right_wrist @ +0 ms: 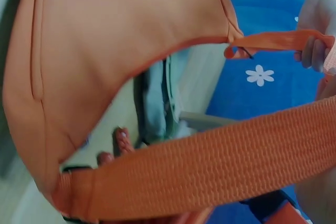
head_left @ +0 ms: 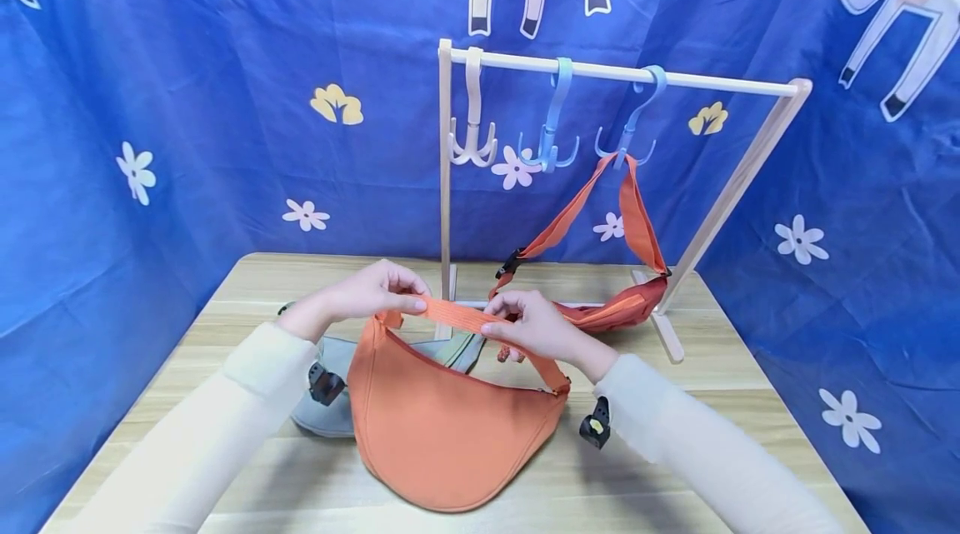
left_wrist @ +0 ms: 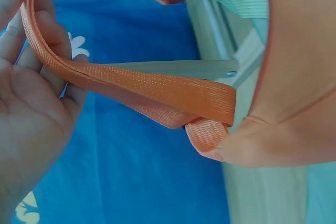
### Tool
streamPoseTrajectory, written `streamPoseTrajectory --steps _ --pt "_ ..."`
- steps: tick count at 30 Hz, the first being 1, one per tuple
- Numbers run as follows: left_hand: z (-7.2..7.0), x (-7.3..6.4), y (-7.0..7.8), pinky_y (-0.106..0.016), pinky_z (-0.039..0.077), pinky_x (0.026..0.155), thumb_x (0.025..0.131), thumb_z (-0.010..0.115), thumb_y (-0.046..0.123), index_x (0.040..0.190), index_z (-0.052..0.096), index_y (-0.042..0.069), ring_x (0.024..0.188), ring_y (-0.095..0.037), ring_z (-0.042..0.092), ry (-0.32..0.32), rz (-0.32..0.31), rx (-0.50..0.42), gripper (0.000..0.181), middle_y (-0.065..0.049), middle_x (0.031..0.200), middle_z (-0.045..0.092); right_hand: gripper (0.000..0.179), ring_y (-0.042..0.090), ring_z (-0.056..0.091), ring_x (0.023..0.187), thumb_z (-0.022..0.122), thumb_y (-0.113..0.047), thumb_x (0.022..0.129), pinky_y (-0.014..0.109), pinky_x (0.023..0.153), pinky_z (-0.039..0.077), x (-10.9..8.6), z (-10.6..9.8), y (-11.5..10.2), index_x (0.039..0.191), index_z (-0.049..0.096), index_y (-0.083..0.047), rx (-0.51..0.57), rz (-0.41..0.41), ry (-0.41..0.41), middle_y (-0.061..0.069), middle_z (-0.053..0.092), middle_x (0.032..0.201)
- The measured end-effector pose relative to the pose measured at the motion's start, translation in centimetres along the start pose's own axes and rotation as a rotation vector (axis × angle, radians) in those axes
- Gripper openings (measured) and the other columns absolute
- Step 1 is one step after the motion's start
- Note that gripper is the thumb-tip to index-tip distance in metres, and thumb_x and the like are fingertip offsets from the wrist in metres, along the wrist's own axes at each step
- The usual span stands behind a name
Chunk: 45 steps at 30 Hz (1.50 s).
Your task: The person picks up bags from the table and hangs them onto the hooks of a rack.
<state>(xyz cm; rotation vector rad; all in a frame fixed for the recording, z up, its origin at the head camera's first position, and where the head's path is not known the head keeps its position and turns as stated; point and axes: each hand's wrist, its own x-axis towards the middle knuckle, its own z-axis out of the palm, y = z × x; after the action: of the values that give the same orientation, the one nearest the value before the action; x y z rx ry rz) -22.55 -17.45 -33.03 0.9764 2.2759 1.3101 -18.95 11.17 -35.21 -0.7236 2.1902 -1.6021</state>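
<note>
An orange crescent-shaped shoulder bag (head_left: pixel 457 426) hangs by its wide woven strap (head_left: pixel 465 317), its lower part over the tabletop. My left hand (head_left: pixel 375 292) pinches the strap near the bag's left end, thumb on top. Farther right along the same strap, my right hand (head_left: pixel 540 326) pinches it between thumb and fingers. In the left wrist view the strap (left_wrist: pixel 157 90) runs folded from my left hand (left_wrist: pixel 37 93) to the bag's corner. Much of my right hand is hidden behind the strap (right_wrist: pixel 210 166) in the right wrist view.
A grey-blue bag (head_left: pixel 322 417) lies on the wooden table (head_left: pixel 247 301), partly behind the orange one. At the back, a rack (head_left: pixel 735 176) carries a white hook (head_left: pixel 472 122) and two blue hooks (head_left: pixel 551 126). From the rightmost hangs a red bag (head_left: pixel 626 309) with an orange strap.
</note>
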Motion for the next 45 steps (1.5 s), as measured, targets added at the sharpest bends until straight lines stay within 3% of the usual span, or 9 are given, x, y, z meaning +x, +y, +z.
streamPoseTrajectory --steps 5,12,17,21,28,30,37,40,45 --pt "-0.6 0.7 1.3 -0.028 0.043 0.068 0.089 0.067 0.013 0.092 0.07 0.004 0.069 -0.016 0.051 0.035 0.004 0.039 0.009 0.0 0.076 0.063 0.013 0.029 0.056 0.044 0.068 -0.011 0.089 0.042 0.048 0.052 0.1 -1.3 -1.2 0.101 0.065 -0.004 -0.077 -0.032 0.017 0.012 0.063 0.083" --pt "-1.2 1.8 3.1 -0.029 0.043 0.073 0.091 0.066 0.014 0.097 0.069 0.003 0.077 -0.02 0.054 0.064 -0.009 0.016 0.013 -0.002 0.081 0.067 0.013 0.024 0.053 0.042 0.069 -0.013 0.089 0.033 0.043 0.047 0.2 -3.1 -3.0 0.099 0.066 -0.006 -0.162 -0.117 0.055 0.007 0.064 0.082" --pt "-1.6 2.7 4.3 -0.032 0.046 0.082 0.092 0.065 0.014 0.098 0.069 0.002 0.084 -0.02 0.056 0.08 0.002 0.006 0.014 -0.003 0.083 0.066 0.014 0.033 0.049 0.043 0.07 -0.015 0.088 0.03 0.04 0.043 0.1 -4.4 -4.1 0.099 0.067 -0.007 -0.215 -0.136 0.099 0.007 0.063 0.079" --pt "-1.8 3.4 5.4 -0.036 0.046 0.084 0.092 0.064 0.016 0.101 0.068 0.002 0.083 -0.019 0.057 0.092 -0.006 -0.021 0.016 -0.004 0.083 0.066 0.014 0.028 0.045 0.042 0.069 -0.014 0.089 0.027 0.04 0.038 0.1 -5.4 -5.0 0.1 0.067 -0.006 -0.263 -0.137 0.136 0.006 0.061 0.076" --pt "-2.1 4.6 7.1 -0.035 0.041 0.063 0.093 0.063 0.017 0.102 0.067 0.003 0.064 -0.021 0.046 0.14 0.013 -0.03 0.017 -0.004 0.071 0.055 0.016 0.017 0.044 0.046 0.066 -0.008 0.09 0.026 0.044 0.037 -0.8 -6.4 -9.0 0.104 0.065 0.0 -0.317 -0.099 0.202 0.007 0.06 0.079" --pt "-2.2 5.1 7.5 -0.035 0.04 0.063 0.093 0.062 0.017 0.102 0.067 0.002 0.065 -0.021 0.045 0.155 0.019 -0.042 0.018 -0.004 0.071 0.054 0.016 0.015 0.045 0.047 0.066 -0.008 0.09 0.026 0.045 0.039 -1.2 -6.6 -10.3 0.104 0.065 0.0 -0.353 -0.105 0.219 0.008 0.061 0.079" --pt "-2.2 6.4 9.0 -0.032 0.041 0.063 0.093 0.062 0.02 0.103 0.067 0.003 0.072 -0.026 0.047 0.242 0.015 -0.054 0.019 -0.006 0.076 0.056 0.024 0.031 0.049 0.049 0.069 -0.023 0.089 0.03 0.043 0.04 0.1 -9.6 -9.3 0.108 0.065 -0.008 -0.417 -0.123 0.263 0.014 0.062 0.081" --pt "-2.2 7.0 9.5 -0.035 0.044 0.071 0.093 0.062 0.02 0.103 0.067 0.004 0.081 -0.026 0.05 0.274 0.018 -0.045 0.019 -0.008 0.082 0.058 0.025 0.034 0.051 0.051 0.07 -0.024 0.089 0.03 0.043 0.04 0.2 -10.2 -9.9 0.107 0.066 -0.008 -0.436 -0.139 0.285 0.017 0.062 0.08" --pt "-2.0 7.8 10.5 -0.04 0.045 0.086 0.093 0.063 0.02 0.106 0.068 0.004 0.098 -0.025 0.052 0.342 0.007 -0.053 0.021 -0.01 0.097 0.06 0.023 0.033 0.049 0.049 0.071 -0.025 0.087 0.031 0.041 0.04 0.3 -11.2 -10.7 0.105 0.067 -0.01 -0.446 -0.168 0.347 0.011 0.06 0.078"
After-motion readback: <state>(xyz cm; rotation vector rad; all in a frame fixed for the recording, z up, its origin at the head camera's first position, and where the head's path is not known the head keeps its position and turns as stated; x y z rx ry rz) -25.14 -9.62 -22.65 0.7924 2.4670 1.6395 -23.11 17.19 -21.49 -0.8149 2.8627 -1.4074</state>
